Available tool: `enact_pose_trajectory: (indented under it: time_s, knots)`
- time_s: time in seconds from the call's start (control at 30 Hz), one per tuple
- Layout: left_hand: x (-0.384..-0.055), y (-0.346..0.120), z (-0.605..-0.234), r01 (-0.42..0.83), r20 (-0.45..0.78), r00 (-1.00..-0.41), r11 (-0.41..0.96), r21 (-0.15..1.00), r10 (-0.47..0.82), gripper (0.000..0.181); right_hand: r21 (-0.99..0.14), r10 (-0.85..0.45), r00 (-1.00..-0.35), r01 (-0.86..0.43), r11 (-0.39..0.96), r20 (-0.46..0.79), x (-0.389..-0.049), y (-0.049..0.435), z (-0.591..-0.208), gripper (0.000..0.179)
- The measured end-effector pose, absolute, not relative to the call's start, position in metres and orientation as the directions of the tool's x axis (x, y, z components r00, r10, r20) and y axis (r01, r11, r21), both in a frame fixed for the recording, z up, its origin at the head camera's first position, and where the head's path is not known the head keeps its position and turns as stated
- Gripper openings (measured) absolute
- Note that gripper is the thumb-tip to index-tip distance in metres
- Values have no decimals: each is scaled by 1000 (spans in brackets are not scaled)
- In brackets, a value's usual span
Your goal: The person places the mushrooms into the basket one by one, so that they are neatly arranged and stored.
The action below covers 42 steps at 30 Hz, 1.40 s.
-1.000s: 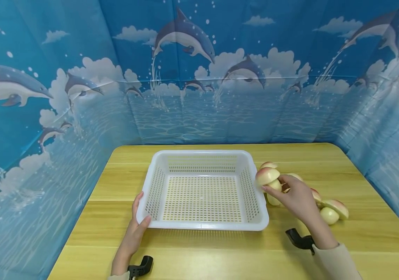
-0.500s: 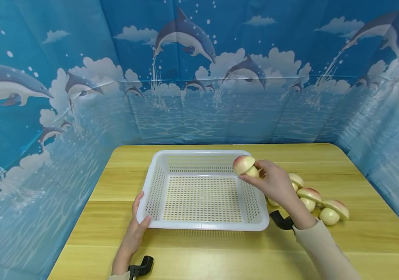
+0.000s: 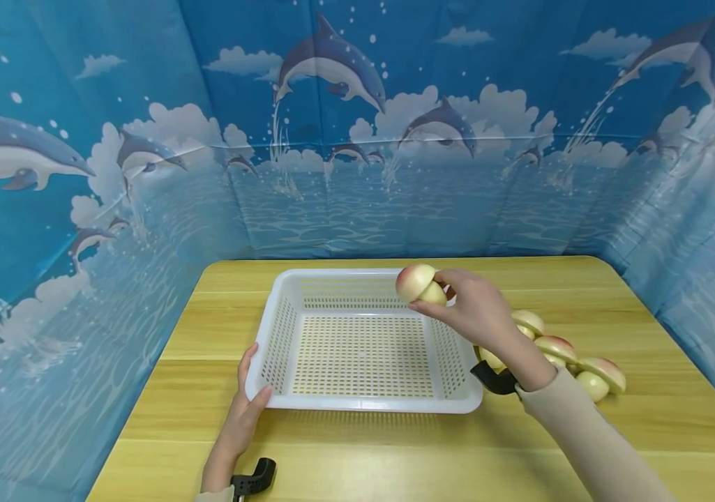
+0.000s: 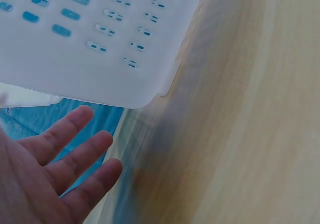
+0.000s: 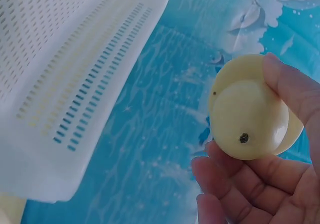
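Observation:
My right hand (image 3: 473, 307) holds a mushroom (image 3: 416, 282) with a smooth red-and-cream cap and a fat pale stem, raised over the right back part of a white plastic basket (image 3: 363, 404). Thumb and fingers pinch it from both sides. In the right wrist view the stem end of the mushroom (image 5: 247, 119) faces the camera, with a dark spot on it. My left hand (image 3: 239, 411) rests at the basket's front left corner, thumb on the rim. In the left wrist view several straight, spread fingers (image 4: 80, 159) show below the basket wall (image 4: 115, 83).
Several more mushrooms (image 3: 605, 373) lie in a cluster on the wooden table (image 3: 395, 460), right of the basket, partly hidden by the right forearm. A blue dolphin-print curtain (image 3: 357, 195) closes off the back and sides. Black wrist mounts (image 3: 255, 477) sit on both arms.
My right hand has carried the mushroom leftward and slightly away from me, from beside the cluster to over the basket. The left hand and the basket have stayed in place.

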State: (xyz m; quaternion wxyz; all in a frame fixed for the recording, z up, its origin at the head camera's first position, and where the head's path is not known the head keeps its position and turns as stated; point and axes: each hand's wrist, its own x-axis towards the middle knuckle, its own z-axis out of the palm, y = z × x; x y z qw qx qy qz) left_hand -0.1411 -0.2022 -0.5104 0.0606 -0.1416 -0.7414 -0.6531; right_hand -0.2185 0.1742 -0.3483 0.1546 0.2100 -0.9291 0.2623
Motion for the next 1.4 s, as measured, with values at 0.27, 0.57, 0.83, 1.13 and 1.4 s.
enact_pose_trajectory:
  time_s: [0.27,0.57,0.83,1.13,1.4]
  knots:
    - [-142,-202,-512,276,262,-958,130,952,116,70,-453,-363,-861,-499,739,357,-231,153,-343,41]
    - [-142,-205,-513,300,284,-950,120,946,132,70,-549,-405,-869,-494,675,284,-252,125,-342,42]
    - [-142,-204,-511,317,302,-942,96,944,144,69,-636,-449,-867,-473,610,214,-270,100,-340,43]
    - [-141,-203,-509,327,311,-940,112,938,136,69,-678,-498,-857,-445,585,133,-287,82,-350,39]
    - [-139,-202,-509,296,281,-952,130,946,121,69,-664,-509,-853,-448,599,116,-297,68,-367,40]
